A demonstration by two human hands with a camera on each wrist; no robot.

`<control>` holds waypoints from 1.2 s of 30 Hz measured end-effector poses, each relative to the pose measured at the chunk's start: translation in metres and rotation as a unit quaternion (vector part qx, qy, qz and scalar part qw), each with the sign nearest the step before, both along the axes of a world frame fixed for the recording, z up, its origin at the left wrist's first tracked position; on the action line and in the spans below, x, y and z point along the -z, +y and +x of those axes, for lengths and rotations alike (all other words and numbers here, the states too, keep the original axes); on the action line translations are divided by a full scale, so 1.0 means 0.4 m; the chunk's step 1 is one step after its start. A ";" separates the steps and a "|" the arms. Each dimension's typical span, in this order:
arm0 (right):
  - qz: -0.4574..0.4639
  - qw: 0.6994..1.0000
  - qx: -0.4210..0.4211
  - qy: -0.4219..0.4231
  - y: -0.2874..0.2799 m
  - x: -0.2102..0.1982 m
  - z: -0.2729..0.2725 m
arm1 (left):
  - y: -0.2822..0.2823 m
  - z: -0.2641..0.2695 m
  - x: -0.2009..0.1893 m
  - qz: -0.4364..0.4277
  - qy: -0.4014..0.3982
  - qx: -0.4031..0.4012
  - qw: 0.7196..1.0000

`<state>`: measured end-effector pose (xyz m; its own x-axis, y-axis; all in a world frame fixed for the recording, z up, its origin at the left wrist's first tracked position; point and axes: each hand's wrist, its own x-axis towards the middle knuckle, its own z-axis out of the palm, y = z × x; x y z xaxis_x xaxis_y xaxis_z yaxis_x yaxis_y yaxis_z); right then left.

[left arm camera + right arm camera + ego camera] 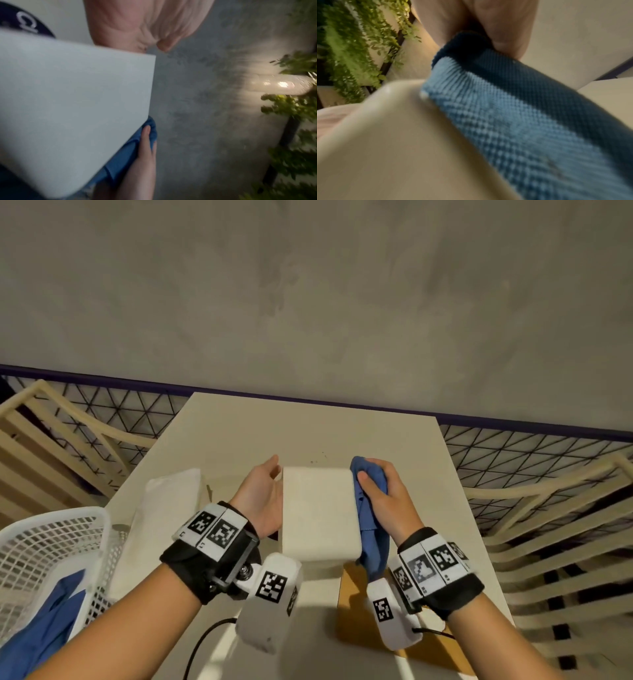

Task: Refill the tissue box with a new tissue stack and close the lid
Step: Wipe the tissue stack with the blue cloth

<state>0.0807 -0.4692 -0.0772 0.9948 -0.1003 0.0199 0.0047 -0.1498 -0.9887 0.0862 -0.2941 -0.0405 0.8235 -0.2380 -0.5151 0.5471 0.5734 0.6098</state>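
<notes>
— Where is the tissue box (318, 513), and how does it lie?

— Held above the table (239, 433), between both hands, plain broad face up. Its long axis runs away from the person, far end toward the wall.

— The grip?

— The left hand (262, 501) lies flat against its left side, fingers straight. The right hand (383, 501) is curled round a bunched blue cloth (371, 518), pressing it on the right side.

— Around it?

— A tissue stack (164, 505) lies left on the table, beside a white basket (44, 542); a brown board (352, 611) lies below the box.
</notes>
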 end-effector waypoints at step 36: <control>-0.456 0.830 -0.211 -0.241 0.067 -0.059 -0.037 | -0.020 0.075 0.019 0.050 -0.058 0.028 0.997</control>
